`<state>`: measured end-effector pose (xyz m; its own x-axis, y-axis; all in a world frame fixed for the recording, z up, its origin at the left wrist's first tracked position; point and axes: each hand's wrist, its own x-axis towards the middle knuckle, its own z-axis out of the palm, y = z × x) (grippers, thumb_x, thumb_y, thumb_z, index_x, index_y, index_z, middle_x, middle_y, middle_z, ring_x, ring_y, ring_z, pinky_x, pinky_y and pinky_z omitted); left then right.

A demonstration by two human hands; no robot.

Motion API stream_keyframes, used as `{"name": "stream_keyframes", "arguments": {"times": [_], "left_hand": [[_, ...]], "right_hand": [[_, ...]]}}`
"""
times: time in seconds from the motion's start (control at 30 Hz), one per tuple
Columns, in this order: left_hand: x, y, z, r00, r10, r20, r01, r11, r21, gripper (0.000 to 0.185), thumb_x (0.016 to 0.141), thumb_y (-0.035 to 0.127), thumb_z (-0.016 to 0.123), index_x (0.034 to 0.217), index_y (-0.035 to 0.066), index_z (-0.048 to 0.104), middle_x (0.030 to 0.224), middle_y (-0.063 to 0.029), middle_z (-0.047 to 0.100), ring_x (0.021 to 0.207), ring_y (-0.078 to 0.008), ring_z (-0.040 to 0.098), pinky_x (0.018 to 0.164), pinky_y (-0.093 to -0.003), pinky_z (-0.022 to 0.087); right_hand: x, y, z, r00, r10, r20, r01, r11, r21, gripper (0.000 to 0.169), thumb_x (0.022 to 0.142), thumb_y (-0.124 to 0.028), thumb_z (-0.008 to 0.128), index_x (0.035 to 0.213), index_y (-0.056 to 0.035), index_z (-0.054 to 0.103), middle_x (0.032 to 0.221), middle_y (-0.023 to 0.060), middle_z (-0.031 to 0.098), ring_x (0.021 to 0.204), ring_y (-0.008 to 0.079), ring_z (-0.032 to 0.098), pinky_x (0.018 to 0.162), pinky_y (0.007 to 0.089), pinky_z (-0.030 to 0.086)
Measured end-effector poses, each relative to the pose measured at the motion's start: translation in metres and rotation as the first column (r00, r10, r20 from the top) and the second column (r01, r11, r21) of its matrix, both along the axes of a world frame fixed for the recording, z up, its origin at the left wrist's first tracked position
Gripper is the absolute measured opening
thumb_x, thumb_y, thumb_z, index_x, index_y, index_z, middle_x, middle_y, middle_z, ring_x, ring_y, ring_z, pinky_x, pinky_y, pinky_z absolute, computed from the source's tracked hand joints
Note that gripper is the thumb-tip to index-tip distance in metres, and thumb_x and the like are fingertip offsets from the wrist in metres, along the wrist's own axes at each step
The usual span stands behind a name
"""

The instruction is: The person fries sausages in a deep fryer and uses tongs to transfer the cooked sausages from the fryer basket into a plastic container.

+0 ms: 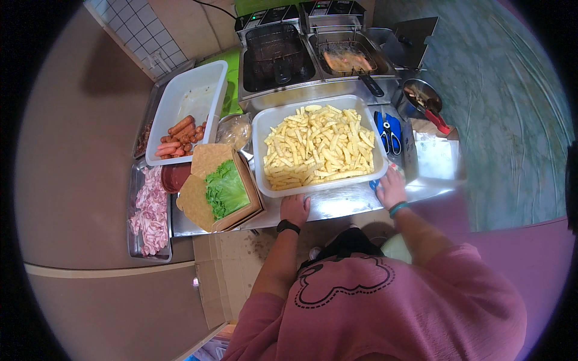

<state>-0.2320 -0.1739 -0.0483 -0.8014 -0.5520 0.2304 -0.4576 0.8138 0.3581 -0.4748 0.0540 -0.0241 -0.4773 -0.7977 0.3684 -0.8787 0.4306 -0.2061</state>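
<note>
My left hand rests at the steel counter's front edge, just below a white plastic tub heaped with raw-looking cut fries. At the tub's lower right corner lies my right hand, beside a small blue thing and a patterned cloth or paper, partly hidden; whether it grips either I cannot tell. Left of my left hand stands an open cardboard takeaway box with green lettuce inside. Blue-handled scissors lie right of the tub.
Behind stands a double deep fryer; its right basket sits in bubbling oil. At left are a white tub with sausages, a steel tray of raw meat, and a brown pot. At right, a steel pot holds red-handled tongs.
</note>
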Motion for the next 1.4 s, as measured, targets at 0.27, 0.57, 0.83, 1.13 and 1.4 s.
{"name": "stream_keyframes", "arguments": {"times": [0.27,0.57,0.83,1.13,1.4], "left_hand": [[-0.0001,-0.0007,-0.0021,0.999,-0.014,-0.04,0.013,0.999,-0.029,0.025,0.082,0.028,0.054,0.091,0.005,0.056,0.087,-0.0153,0.059,0.086,-0.0331,0.055,0.077,-0.0431,0.042],[0.0,-0.0006,-0.0027,1.0,-0.011,-0.025,0.011,1.0,-0.018,0.024,0.083,0.029,0.054,0.089,0.006,0.056,0.087,-0.0145,0.06,0.087,-0.0318,0.055,0.078,-0.0423,0.042],[-0.0004,-0.002,-0.0048,1.0,-0.006,-0.001,0.006,1.0,0.018,0.025,0.082,0.029,0.054,0.09,0.006,0.057,0.091,-0.0156,0.059,0.089,-0.0319,0.055,0.08,-0.042,0.042],[0.0,-0.0018,-0.0053,1.0,-0.008,-0.008,0.008,1.0,0.017,0.025,0.082,0.029,0.054,0.09,0.005,0.057,0.09,-0.0155,0.059,0.088,-0.0323,0.055,0.079,-0.0422,0.042],[-0.0003,-0.0017,-0.0044,1.0,-0.014,-0.021,0.014,1.0,-0.02,0.025,0.082,0.029,0.054,0.09,0.005,0.057,0.089,-0.0153,0.059,0.086,-0.0323,0.055,0.079,-0.0424,0.042]], "right_hand": [[-0.0003,-0.0003,-0.0009,1.0,-0.025,-0.009,0.025,0.999,0.029,0.042,0.071,-0.022,0.061,0.109,-0.0045,0.054,0.124,0.0181,0.044,0.121,0.0329,0.037,0.104,0.0462,0.026],[0.0004,-0.0004,0.0001,1.0,-0.009,-0.011,0.009,1.0,0.007,0.047,0.069,-0.018,0.06,0.113,-0.0049,0.051,0.124,0.0186,0.043,0.119,0.0353,0.038,0.101,0.0482,0.027],[0.0003,-0.0007,0.0009,1.0,-0.009,0.0,0.009,1.0,0.002,0.045,0.069,-0.018,0.06,0.111,-0.0045,0.052,0.123,0.0191,0.044,0.119,0.0356,0.038,0.101,0.0482,0.028],[0.0002,-0.0007,0.0011,1.0,-0.008,0.004,0.008,1.0,-0.004,0.044,0.069,-0.018,0.06,0.11,-0.0036,0.053,0.123,0.0191,0.044,0.119,0.0355,0.038,0.101,0.0479,0.028],[-0.0001,-0.0008,-0.001,1.0,-0.012,0.004,0.012,1.0,0.003,0.045,0.068,-0.017,0.06,0.11,-0.0034,0.052,0.123,0.0189,0.044,0.12,0.035,0.038,0.102,0.0479,0.027]]}}
